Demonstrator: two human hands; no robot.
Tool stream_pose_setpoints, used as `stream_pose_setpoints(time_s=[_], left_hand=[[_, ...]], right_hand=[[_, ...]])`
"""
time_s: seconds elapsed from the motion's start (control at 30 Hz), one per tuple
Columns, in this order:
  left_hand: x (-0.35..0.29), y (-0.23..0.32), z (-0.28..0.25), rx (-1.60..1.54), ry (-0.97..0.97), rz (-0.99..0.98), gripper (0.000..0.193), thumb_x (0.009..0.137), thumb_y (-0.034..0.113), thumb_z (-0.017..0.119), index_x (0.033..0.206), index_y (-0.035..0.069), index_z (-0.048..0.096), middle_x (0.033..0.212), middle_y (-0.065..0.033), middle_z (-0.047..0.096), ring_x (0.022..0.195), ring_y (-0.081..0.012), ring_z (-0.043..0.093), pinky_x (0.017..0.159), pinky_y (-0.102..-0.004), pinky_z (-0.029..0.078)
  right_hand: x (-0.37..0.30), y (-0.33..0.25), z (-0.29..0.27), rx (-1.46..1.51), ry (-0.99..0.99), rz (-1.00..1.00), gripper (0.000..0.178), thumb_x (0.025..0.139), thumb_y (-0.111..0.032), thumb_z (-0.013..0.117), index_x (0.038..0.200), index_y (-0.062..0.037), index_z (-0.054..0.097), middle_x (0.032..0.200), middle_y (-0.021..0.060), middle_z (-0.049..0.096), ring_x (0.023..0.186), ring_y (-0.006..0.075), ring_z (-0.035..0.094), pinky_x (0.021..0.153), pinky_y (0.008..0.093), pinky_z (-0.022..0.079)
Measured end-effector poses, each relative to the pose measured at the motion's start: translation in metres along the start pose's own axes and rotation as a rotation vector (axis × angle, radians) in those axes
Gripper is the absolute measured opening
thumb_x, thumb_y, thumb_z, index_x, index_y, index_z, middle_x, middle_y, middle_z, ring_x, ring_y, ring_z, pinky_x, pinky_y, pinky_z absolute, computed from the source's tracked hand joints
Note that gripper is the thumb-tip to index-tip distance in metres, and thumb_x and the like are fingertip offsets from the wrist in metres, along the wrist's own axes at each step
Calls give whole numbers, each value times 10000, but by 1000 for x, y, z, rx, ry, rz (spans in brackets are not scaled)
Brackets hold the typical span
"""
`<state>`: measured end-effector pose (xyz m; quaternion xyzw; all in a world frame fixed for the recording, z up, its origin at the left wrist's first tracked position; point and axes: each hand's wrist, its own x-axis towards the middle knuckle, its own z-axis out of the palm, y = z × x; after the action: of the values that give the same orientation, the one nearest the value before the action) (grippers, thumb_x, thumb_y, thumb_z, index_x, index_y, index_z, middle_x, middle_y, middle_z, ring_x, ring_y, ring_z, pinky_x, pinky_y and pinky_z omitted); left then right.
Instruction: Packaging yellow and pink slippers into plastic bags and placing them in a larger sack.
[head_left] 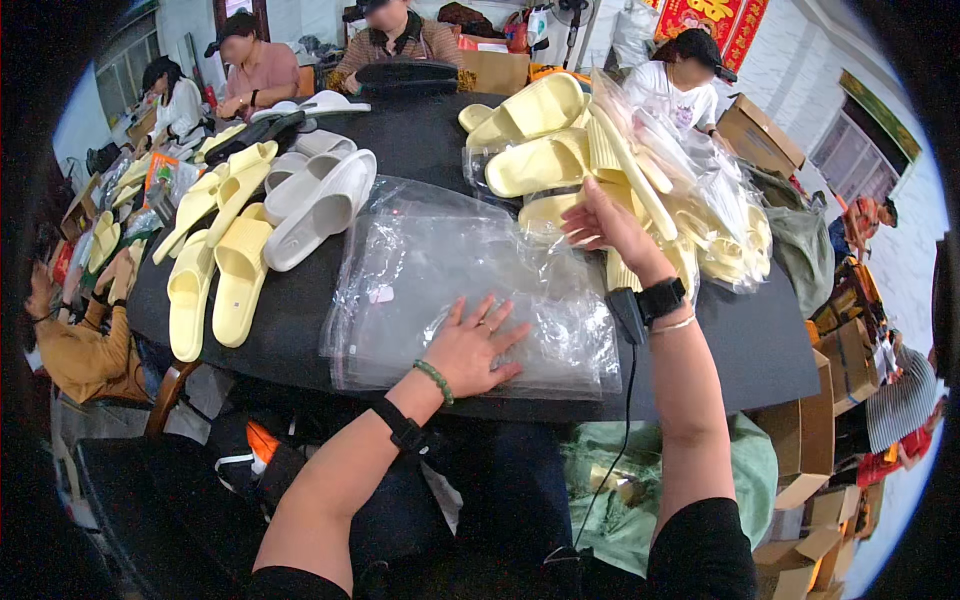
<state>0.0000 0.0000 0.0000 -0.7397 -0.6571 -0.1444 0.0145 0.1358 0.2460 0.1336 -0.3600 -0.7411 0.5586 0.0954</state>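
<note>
Spread flat on a stack of clear plastic bags (415,255), my left hand (478,345) has its fingers apart and holds nothing. My right hand (610,225) hovers at the edge of a heap of pale yellow slippers (540,165); its thumb and fingers are apart, with nothing visible in them. Some slippers in that heap are in clear wrapping, and more bagged yellow slippers (725,240) lie to the right. Left of the bags sit light grey slippers (325,215) and a yellow pair (240,275), soles down.
All this lies on a dark table (720,355). Several people sit around its far and left sides. Cardboard boxes (800,420) stand at the right, by a green sack (735,465) below the table edge. A black cable (630,420) hangs from my right wrist.
</note>
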Motion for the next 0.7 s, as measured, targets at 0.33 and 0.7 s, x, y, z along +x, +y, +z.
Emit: stream_pose_setpoints(time_s=[0.33, 0.7], left_hand=[[13, 5, 7, 46, 81, 63, 600, 922, 560, 500, 1450, 280, 445, 1516, -136, 382, 1413, -383, 321, 1112, -659, 203], [10, 3, 1, 46, 46, -17, 581, 911, 557, 493, 1398, 241, 513, 1511, -150, 388, 1411, -361, 322, 1121, -645, 200]], right_hand=[[49, 40, -27, 38, 526, -348, 268, 930, -190, 584, 868, 63, 647, 691, 113, 679, 585, 164, 654, 507, 280, 493], [61, 45, -14, -16, 473, -439, 401, 935, -278, 671, 1203, -11, 538, 796, 85, 626, 646, 139, 598, 521, 256, 464]])
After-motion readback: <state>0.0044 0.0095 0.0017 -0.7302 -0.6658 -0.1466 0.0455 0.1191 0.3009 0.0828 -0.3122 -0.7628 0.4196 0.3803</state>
